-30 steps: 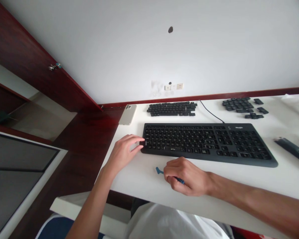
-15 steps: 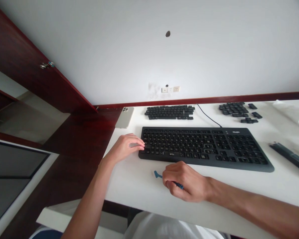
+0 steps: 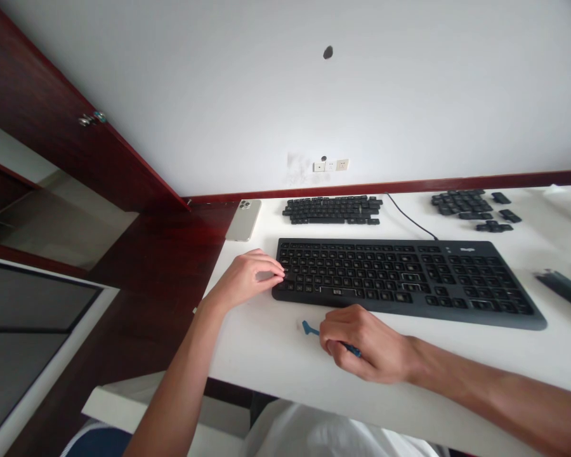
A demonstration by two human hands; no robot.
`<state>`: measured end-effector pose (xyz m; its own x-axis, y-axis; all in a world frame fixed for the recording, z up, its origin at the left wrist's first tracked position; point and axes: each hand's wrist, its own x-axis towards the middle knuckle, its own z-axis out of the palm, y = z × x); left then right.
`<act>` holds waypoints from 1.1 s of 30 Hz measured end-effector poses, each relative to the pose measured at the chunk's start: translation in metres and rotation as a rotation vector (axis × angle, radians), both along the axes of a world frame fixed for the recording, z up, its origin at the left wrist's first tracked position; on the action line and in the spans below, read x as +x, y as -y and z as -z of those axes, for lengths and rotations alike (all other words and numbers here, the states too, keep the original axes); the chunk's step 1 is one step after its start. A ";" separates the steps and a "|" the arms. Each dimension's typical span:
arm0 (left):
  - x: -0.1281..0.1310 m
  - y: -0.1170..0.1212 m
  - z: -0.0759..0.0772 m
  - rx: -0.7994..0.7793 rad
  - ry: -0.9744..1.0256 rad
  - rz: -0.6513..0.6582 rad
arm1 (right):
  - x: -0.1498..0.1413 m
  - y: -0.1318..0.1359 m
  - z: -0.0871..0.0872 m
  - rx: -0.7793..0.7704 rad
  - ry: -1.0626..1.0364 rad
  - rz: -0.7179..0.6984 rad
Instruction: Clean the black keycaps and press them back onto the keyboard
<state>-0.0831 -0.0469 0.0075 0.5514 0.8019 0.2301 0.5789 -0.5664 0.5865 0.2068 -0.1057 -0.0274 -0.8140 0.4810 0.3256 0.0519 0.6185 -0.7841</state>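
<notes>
Black keyboard (image 3: 361, 271) sits on the white worktop (image 3: 261, 346), centre to right of frame, many of its keycaps off. Your left hand (image 3: 245, 280) is at its left end, thumb and fingertips brought close; can't tell if that grip pinches anything. Your right hand (image 3: 367, 348), lower centre, just below the keyboard, has its grip clamped on a blue tool (image 3: 310, 328), forked end out to the left. Keycap block (image 3: 333, 211) top centre, loose keycaps (image 3: 462, 203) upper right, phone (image 3: 243, 222) left of the block, cable (image 3: 412, 217) running behind the keyboard.
</notes>
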 end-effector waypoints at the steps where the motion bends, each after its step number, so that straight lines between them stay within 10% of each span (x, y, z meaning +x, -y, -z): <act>1: 0.000 0.000 -0.001 0.006 -0.010 0.001 | 0.000 0.000 0.000 0.001 0.000 0.001; 21: -0.003 -0.003 0.002 0.030 -0.054 0.040 | 0.002 -0.003 -0.011 0.161 -0.149 0.059; 33: -0.001 -0.001 0.000 0.051 -0.065 0.037 | -0.012 -0.037 -0.015 0.142 -0.093 0.466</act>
<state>-0.0844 -0.0455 0.0071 0.5956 0.7689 0.2327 0.5932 -0.6163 0.5180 0.1953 -0.0689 -0.0129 -0.4872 0.7328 0.4749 0.2825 0.6469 -0.7083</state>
